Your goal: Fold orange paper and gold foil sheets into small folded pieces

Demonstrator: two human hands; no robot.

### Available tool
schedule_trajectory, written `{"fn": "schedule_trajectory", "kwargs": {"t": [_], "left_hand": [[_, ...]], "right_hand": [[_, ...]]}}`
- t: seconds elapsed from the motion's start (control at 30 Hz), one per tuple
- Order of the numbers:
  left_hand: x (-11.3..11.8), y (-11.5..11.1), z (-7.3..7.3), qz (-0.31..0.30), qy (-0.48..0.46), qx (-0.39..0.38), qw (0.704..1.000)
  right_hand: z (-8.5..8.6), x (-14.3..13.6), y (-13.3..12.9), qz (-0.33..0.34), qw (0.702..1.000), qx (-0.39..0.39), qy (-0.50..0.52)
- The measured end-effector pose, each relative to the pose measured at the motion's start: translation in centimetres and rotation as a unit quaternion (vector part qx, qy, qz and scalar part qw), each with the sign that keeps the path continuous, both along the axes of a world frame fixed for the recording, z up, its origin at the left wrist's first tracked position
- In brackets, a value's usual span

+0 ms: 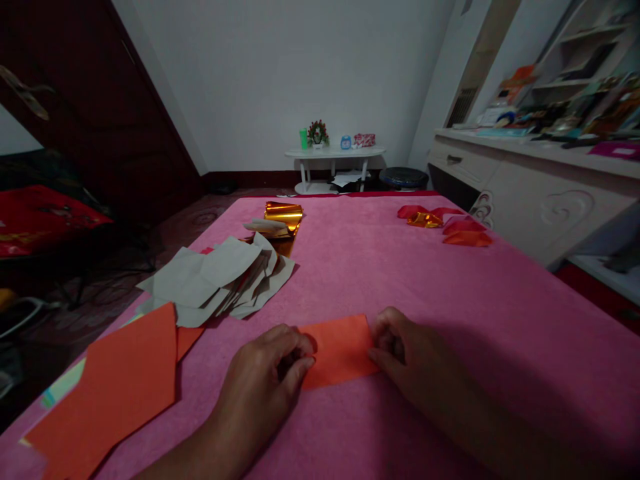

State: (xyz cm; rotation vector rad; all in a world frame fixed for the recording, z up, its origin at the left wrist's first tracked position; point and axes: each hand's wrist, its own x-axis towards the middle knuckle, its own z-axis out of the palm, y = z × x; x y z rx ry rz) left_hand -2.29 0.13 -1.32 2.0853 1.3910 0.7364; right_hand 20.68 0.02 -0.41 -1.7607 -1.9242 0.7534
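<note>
A small orange rectangle of paper (343, 350) lies on the pink cloth in front of me. My left hand (267, 370) is closed on its left edge, thumb and fingers pinching there. At the opposite edge, my right hand (413, 357) has curled fingers, with its thumb on the paper's right side. Larger orange sheets (127, 377) lie to the left of my left hand. Beyond them a loose pile of greyish-white paper pieces (220, 273) spreads out, beside a shiny gold foil roll (284, 215).
Folded red and orange paper pieces (467, 231) and a crumpled gold one (424, 219) sit at the table's far right. A white cabinet (530, 193) stands along the right. Past the table's far edge is a small white side table (335, 153) against the wall.
</note>
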Motion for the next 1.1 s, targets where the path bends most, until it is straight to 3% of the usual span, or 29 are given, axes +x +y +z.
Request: {"fn": "schedule_trajectory", "kwargs": {"t": [0.13,0.27,0.5,0.73,0.83,0.93,1.0,1.1], "left_hand": [[-0.2,-0.4,-0.1,-0.06,-0.004,0.092,0.994],[-0.1,-1.2,0.7,-0.129,0.096,0.175,0.971],[1.0,-2.0,2.0,-0.131,0.214,0.166,0.954],[2.0,-0.9,1.5,-0.13,0.286,0.164,0.935],[1.5,-0.1,1.5,-0.099,0.202,0.148,0.963],[1.0,1.0,1.8,-0.057,0.014,0.039,0.998],[0.7,1.6,2.2,-0.04,-0.122,-0.078,0.989],[0.5,2.0,2.6,-0.037,-0.26,-0.224,0.938]], "right_hand": [[0.0,0.1,-0.4,0.034,0.999,0.021,-0.015],[0.6,0.4,-0.9,0.064,0.997,0.029,-0.008],[1.5,0.5,-0.9,0.107,0.994,0.019,-0.027],[0.3,0.2,-1.1,0.116,0.986,0.113,-0.045],[-0.2,0.3,-1.0,0.11,0.985,0.134,-0.002],[0.1,0.1,-0.7,0.103,0.982,0.126,0.099],[0.8,-0.3,-0.4,0.096,0.974,0.114,0.172],[1.9,-1.0,-0.2,0.085,0.966,0.1,0.224]]}}
